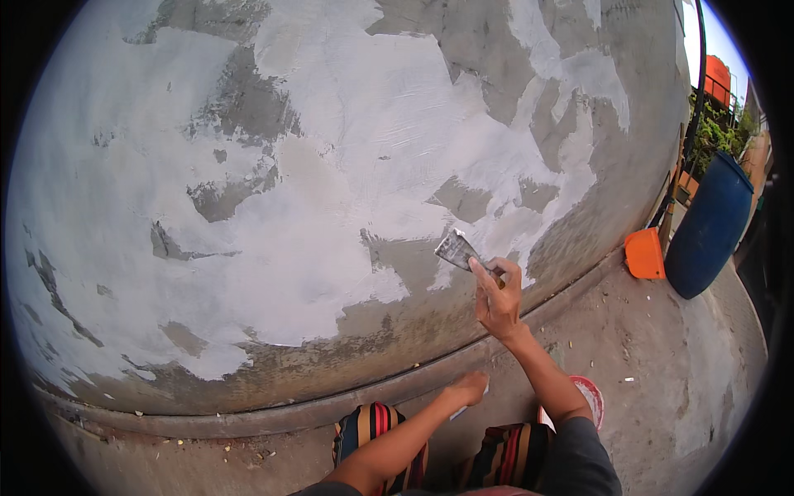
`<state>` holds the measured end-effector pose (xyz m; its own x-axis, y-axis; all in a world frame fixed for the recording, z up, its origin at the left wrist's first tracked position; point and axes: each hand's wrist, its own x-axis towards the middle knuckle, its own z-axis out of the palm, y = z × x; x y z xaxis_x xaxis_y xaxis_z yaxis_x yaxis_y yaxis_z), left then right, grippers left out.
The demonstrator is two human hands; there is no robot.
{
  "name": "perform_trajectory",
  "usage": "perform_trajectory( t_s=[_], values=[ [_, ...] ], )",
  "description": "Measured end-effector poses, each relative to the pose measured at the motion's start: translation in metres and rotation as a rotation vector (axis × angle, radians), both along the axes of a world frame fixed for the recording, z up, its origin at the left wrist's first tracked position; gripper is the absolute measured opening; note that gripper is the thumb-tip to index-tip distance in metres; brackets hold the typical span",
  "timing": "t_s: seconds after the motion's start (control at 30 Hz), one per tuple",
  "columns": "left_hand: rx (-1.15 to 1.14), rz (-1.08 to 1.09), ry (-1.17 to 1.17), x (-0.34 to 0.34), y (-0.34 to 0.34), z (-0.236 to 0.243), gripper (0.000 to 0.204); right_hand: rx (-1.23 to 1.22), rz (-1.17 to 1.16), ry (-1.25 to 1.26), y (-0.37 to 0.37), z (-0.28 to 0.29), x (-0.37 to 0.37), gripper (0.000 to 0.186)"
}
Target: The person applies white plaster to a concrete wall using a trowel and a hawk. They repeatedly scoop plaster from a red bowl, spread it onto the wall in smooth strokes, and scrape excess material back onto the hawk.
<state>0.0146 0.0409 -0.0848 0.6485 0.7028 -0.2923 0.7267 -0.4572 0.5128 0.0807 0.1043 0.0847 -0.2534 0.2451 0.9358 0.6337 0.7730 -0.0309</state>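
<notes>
My right hand (499, 299) grips a putty knife (453, 250) with white paste on its blade, held up at the grey wall (397, 267), which is patched with rough white coating. Lower down, my left hand (470, 385) is closed on a thin, pale flat tool (457, 410), mostly hidden by the hand. A bucket (593, 393) with a red rim and white material inside is partly hidden behind my right forearm.
My striped-clad legs (372, 427) are below me on the concrete ground (645, 372). An orange plastic object (643, 253) and a tall blue barrel (707, 226) stand at the right, beside poles, plants and, farther back, an orange tank (716, 78). A narrow ledge (273, 419) runs along the wall's foot.
</notes>
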Motion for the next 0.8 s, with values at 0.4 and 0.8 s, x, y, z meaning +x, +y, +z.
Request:
perform_trajectory(
  t_s=[0.4, 0.8],
  values=[
    [-0.081, -0.011, 0.064, -0.003, 0.012, 0.011, 0.055, 0.417, -0.017, 0.06, 0.062, 0.172, -0.017, 0.061],
    [-0.024, 0.036, 0.048, -0.006, 0.016, -0.003, 0.038, 0.358, -0.023, -0.091, 0.073, 0.199, -0.013, 0.071]
  ],
)
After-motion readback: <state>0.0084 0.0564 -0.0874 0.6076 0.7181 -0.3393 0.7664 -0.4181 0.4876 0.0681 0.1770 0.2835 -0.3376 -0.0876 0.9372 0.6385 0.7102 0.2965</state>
